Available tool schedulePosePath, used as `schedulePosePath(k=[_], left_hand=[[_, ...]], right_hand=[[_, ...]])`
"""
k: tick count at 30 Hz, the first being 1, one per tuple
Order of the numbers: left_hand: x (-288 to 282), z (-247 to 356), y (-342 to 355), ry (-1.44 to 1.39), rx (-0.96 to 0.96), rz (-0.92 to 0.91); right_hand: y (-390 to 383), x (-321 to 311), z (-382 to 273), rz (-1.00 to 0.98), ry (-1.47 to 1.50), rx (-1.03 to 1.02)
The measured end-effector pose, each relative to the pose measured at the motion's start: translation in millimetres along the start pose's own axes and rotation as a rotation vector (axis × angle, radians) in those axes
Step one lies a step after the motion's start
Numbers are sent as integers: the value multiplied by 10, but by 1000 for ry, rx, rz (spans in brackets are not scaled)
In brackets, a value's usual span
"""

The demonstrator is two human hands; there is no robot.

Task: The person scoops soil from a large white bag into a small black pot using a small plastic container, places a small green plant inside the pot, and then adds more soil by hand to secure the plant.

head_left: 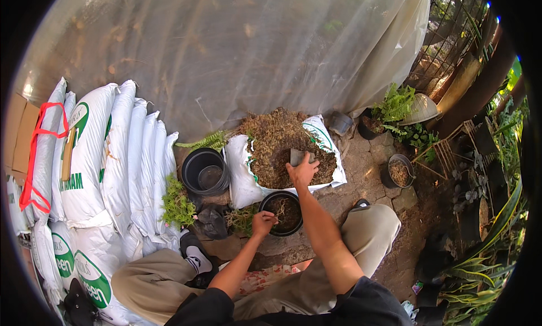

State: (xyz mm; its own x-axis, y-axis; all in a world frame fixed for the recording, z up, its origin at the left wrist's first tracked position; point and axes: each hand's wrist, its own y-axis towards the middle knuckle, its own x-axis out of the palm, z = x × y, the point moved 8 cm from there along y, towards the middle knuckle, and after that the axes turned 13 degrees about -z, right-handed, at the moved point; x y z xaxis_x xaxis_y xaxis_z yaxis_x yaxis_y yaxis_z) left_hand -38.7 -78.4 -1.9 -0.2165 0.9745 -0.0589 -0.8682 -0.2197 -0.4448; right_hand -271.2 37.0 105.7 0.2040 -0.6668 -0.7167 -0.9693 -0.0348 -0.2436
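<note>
My left hand [264, 223] is closed over the left rim of a round black pot [263, 204], pinching a small plant [241, 220]. The plant's green leaves show left of the hand, and its pale roots [281, 208] reach over dark soil in the pot. Just beyond the pot, my right hand [303, 170] grips a small grey scoop-like piece [297, 156] pushed against loose brown potting mix [276, 134]. That mix fills an opened white sack [241, 182] lying on the ground. How the right fingers wrap the scoop is partly hidden.
Empty black pots [204, 170] stand left of the sack, beside a feathery green plant [178, 201] and a black plastic bag [213, 221]. Stacked white sacks [90, 156] line the left. A plastic sheet [226, 60] hangs behind. Potted plants [398, 171] stand at the right.
</note>
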Motion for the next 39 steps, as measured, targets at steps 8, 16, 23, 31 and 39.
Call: schedulePosePath(k=[8,16,23,31,39], left_hand=[[40,81,-33,-44,-13,-17],[13,5,0,-45,-32,1],[22,48,-4,-30,-50,-4],[35,100,-9,13,-83,-10],[-10,52,-12,-19,-85,10]], right_hand=[[-10,10,104,-77,117,136],[47,-26,113,-162,165,113],[108,-50,-9,-226,36,23],[183,-69,-61,-301,-77,-51],[193,31,41,-340,8,34]])
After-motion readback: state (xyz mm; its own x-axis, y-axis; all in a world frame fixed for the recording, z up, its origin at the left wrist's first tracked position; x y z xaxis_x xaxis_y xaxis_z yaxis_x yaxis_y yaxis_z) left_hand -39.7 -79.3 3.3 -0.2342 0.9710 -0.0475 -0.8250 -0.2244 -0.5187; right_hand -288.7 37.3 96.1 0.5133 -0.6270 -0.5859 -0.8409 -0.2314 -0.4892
